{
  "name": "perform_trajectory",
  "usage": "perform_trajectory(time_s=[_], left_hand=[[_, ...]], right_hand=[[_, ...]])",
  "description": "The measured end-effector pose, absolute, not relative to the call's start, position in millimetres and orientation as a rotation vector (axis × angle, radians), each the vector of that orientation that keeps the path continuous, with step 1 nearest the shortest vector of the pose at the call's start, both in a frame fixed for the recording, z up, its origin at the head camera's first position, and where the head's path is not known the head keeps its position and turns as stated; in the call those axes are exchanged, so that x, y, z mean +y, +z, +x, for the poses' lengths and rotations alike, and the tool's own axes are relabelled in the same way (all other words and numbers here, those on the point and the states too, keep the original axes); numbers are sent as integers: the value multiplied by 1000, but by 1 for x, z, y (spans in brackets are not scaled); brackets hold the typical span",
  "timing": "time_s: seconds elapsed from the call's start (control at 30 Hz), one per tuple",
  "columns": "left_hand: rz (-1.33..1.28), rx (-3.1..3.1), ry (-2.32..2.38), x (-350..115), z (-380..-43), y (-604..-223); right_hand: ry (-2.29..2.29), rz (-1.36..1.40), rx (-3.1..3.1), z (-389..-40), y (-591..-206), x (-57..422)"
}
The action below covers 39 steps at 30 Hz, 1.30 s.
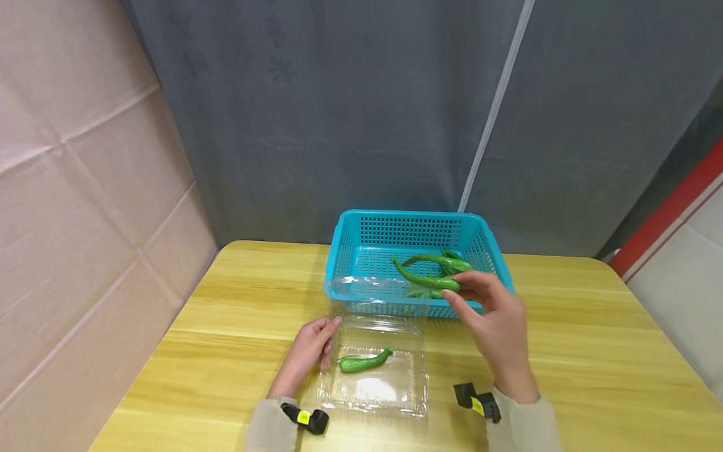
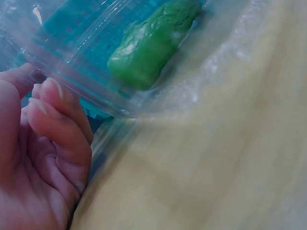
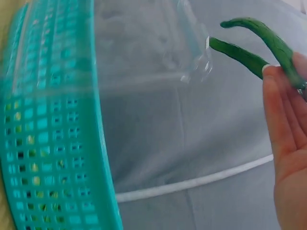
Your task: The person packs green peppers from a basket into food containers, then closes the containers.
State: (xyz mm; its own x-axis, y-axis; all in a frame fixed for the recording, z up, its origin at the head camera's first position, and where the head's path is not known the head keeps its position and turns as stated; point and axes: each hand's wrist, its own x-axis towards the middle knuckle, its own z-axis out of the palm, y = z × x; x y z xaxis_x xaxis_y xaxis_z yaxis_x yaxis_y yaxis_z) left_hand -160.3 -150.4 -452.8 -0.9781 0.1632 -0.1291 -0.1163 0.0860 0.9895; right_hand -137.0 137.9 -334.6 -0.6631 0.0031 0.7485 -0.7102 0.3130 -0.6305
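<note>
A clear plastic clamshell box (image 1: 395, 400) lies opened on the table, its lid (image 1: 361, 290) raised against the front of the blue basket. One green chili pepper (image 1: 361, 363) rests inside the box, close up in the left wrist view as a glossy green pepper (image 2: 144, 52). My left hand (image 1: 309, 349) grips the box's left edge near the hinge, thumb on top, other fingers curled below. Above the basket's front right, my right hand (image 1: 497, 320) pinches two curved green chili peppers between thumb and fingers, a nearer pepper (image 3: 266, 38) and a second pepper (image 3: 237, 55).
The blue perforated basket (image 1: 334, 251) stands behind the box, with more green peppers (image 1: 450, 255) at its right side. A wood-grain table (image 1: 243, 295) spreads under everything. A grey curtain (image 1: 316, 125) hangs at the back and a pale tiled wall (image 1: 101, 207) is on the left.
</note>
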Motion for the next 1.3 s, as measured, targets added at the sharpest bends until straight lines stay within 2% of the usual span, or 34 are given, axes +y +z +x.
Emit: perform_trajectory(time_s=[0.23, 0.47, 0.83, 1.07, 1.3], left_hand=[[-1, 2164, 2008, -153, -170, -473], [2, 2205, 2013, -154, -170, -481], [-9, 2166, 2016, -153, -171, -476], [22, 2161, 1995, -150, -160, -452], [17, 2152, 2003, -150, -161, -452]], right_hand=[[1399, 780, -1922, -124, -319, 122], [1307, 937, -2034, -131, -332, 122], [1293, 985, -2277, -130, -336, 118], [1305, 1057, -2594, -136, -344, 116], [1276, 1109, -2717, -143, -354, 111]])
